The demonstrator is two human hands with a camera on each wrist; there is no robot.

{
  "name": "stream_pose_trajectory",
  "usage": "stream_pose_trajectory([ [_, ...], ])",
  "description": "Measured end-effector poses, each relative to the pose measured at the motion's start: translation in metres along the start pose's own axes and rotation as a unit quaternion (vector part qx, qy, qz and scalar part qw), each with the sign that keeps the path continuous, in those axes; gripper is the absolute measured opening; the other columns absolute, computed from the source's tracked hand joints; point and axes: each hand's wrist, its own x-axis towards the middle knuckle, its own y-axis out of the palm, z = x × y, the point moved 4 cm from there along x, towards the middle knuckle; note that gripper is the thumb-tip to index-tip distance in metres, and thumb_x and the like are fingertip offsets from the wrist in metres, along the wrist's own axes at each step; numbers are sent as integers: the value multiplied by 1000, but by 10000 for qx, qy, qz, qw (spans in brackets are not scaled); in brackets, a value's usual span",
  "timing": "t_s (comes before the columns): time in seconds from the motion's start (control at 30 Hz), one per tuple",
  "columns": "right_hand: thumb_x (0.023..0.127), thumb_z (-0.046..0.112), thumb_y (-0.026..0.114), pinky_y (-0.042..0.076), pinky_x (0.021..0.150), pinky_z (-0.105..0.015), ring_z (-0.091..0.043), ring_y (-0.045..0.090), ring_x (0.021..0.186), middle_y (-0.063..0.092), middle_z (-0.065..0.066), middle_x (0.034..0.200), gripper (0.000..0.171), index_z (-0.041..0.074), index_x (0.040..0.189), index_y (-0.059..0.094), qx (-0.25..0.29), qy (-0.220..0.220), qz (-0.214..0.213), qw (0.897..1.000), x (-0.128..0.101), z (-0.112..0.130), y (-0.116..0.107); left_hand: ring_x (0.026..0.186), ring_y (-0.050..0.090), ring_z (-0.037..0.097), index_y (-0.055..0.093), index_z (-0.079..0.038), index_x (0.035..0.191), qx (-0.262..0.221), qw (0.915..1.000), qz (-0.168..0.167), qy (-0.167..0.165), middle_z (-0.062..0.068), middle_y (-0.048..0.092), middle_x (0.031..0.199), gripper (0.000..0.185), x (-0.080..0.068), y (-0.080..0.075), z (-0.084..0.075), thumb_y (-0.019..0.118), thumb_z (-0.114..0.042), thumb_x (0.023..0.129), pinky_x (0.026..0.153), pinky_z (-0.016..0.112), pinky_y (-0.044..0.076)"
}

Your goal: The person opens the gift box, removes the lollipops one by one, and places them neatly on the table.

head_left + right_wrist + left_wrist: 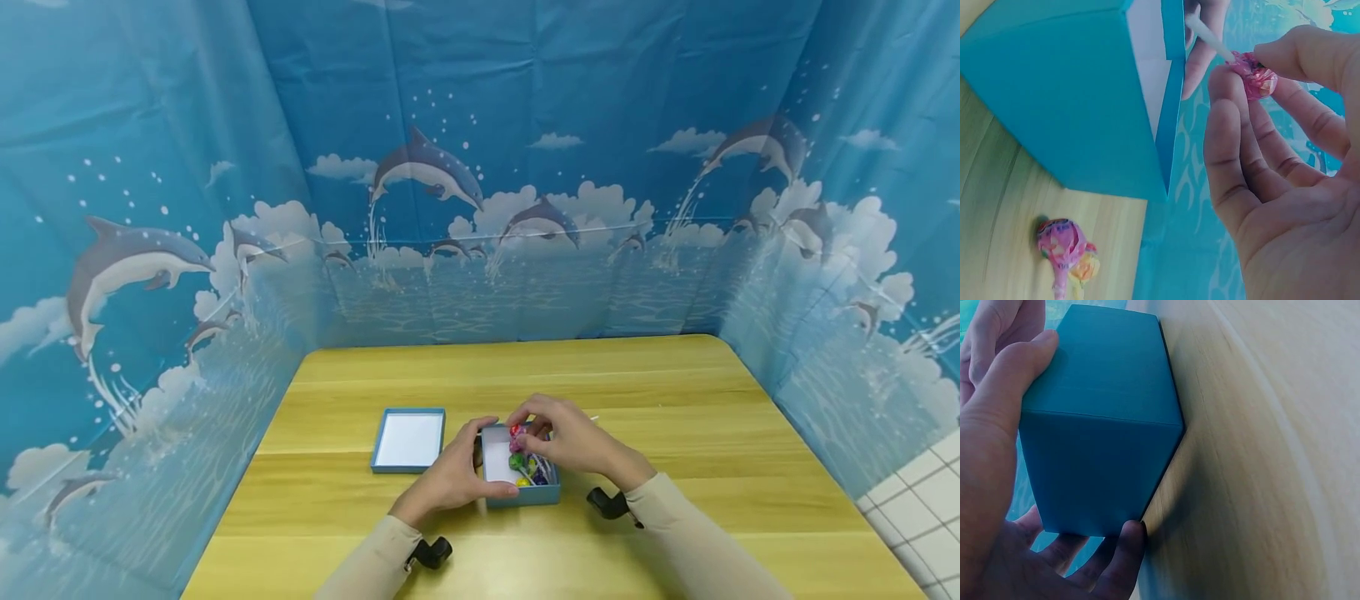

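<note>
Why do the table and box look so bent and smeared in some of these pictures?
Head view: evenly lit and sharp, though the wide lens bows the table edges. Left wrist view: the blue box held by the left hand looms stretched, and the wood grain curves and smears. Right wrist view: the pink lollipop is soft, and the lollipops on the table are blurred.

Teal-blue box (pixel 525 493) with white inside, pink-wrapped lollipop (pixel 1256 76), yellow wooden table (pixel 675 392), blue dolphin-patterned backdrop (pixel 480 167).
</note>
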Motion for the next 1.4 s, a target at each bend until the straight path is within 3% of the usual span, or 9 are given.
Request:
stream_pose_trajectory([
  [0.33, 115, 17, 76, 66, 83, -29, -5, 78, 98, 74, 0, 127, 22, 27, 134, 83, 99, 213, -338, 9992, -11, -8, -16, 124, 70, 17, 31, -22, 183, 61, 10000, -37, -15, 13, 59, 162, 122, 1, -1, 0, 101, -55, 90, 108, 36, 61],
  [0.67, 114, 19, 78, 63, 76, -29, -18, 83, 97, 81, -2, 128, 23, 25, 136, 86, 271, 496, -389, 9976, -23, -25, -24, 126, 71, 16, 31, -23, 183, -121, 9999, -5, -59, 12, 58, 162, 120, 0, 0, 1, 102, -50, 91, 109, 34, 62],
  [0.9, 112, 24, 83, 61, 74, -29, -10, 79, 93, 83, 2, 122, 19, 23, 130, 88, 121, 663, -551, 9962, -35, -36, -27, 129, 70, 19, 31, -21, 183, -150, 9999, 8, -25, 14, 57, 164, 121, 2, 0, 1, 103, -49, 91, 114, 37, 61],
  [1.27, 109, 18, 86, 67, 84, -27, -5, 79, 94, 86, -5, 128, 26, 10, 133, 84, -122, 718, -597, 9956, -50, -57, -26, 132, 68, 18, 31, -26, 183, -17, 10000, -56, -51, 12, 56, 166, 121, 3, -2, 2, 103, -52, 89, 119, 40, 59],
  [1.4, 108, 16, 86, 66, 83, -27, -5, 76, 93, 85, -2, 124, 20, 13, 127, 84, -196, 849, -582, 9945, -55, -61, -25, 132, 69, 20, 31, -23, 184, -35, 10000, -51, -43, 14, 57, 165, 121, 3, -1, 2, 103, -51, 90, 119, 41, 59],
])
